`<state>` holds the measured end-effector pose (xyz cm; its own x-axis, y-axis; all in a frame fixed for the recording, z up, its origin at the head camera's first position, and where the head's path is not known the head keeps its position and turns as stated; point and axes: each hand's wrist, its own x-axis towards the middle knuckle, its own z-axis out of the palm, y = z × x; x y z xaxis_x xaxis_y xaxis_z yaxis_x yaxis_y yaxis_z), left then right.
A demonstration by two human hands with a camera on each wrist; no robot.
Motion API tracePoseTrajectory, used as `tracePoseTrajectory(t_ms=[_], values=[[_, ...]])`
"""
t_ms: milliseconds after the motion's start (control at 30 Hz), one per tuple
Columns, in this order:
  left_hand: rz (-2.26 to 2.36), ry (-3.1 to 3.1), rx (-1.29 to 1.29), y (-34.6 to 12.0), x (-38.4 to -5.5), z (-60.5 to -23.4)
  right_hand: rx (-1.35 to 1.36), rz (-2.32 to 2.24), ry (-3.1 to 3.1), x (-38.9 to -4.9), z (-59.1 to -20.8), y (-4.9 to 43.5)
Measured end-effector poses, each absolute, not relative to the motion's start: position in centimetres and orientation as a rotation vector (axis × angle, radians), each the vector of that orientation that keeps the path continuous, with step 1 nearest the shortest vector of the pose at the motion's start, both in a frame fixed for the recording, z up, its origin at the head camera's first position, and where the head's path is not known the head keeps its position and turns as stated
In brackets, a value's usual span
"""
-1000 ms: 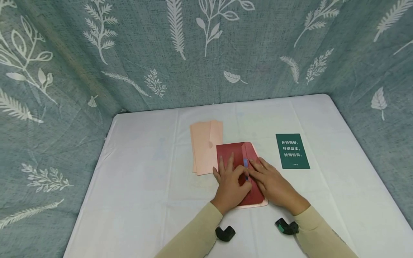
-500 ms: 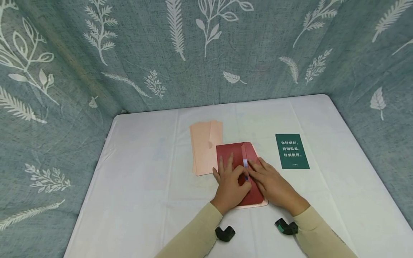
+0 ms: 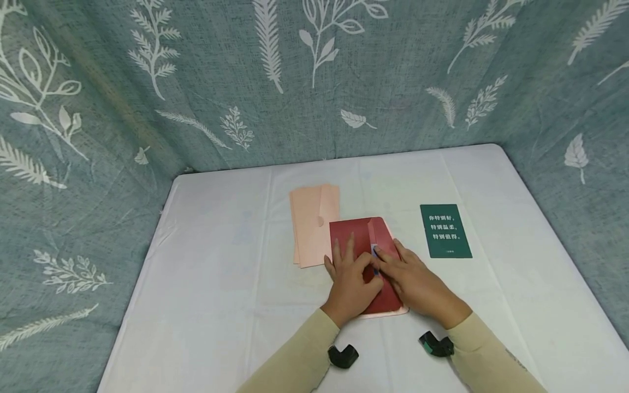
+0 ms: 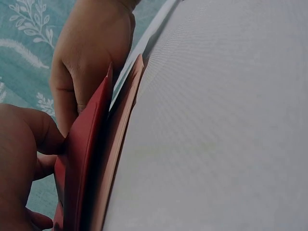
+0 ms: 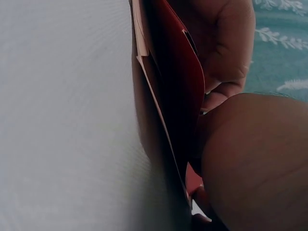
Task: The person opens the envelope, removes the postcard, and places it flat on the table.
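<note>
A dark red envelope (image 3: 351, 224) lies on the white table, its flap along the right side. A narrow blue strip (image 3: 376, 271), paler at its upper end, runs beside the flap's edge. My left hand (image 3: 351, 286) rests on the envelope from the left, with some fingers straight. Its thumb and index bend into a ring around part of the strip; whether they pinch anything is unclear. From the right, my right hand (image 3: 417, 278) presses the flap, its index tip by the strip's upper end. In the left wrist view, the red envelope (image 4: 86, 130) stands before pink paper.
Pink envelopes (image 3: 309, 229) lie stacked behind and left of the red one, partly under it. A green card (image 3: 444, 232) with white writing lies to the right. The white table (image 3: 216, 262) backs onto a patterned curtain (image 3: 295, 120).
My right fingertips have shifted slightly at the strip's upper end, covering more of it. That end has turned from blue to pale. My left hand stays where it was.
</note>
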<state>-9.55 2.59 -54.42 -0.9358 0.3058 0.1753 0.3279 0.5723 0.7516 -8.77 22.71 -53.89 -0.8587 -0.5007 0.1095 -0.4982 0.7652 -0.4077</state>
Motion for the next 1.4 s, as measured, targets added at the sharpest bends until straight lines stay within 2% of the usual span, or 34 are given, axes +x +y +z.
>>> tracePoseTrajectory(t_ms=[567,1033,1400], values=[[-1.305,-2.783,-0.545,2.6,-9.7,-54.6,-0.829,-0.643,2.979,-8.6,-53.4,22.9],[-1.293,-2.794,-0.544,2.7,-9.6,-54.4,-0.698,-0.498,2.994,-8.3,-52.6,23.0],[-1.291,-2.812,-0.538,2.7,-9.6,-54.3,-0.634,-0.59,2.942,-9.1,-53.1,24.1]])
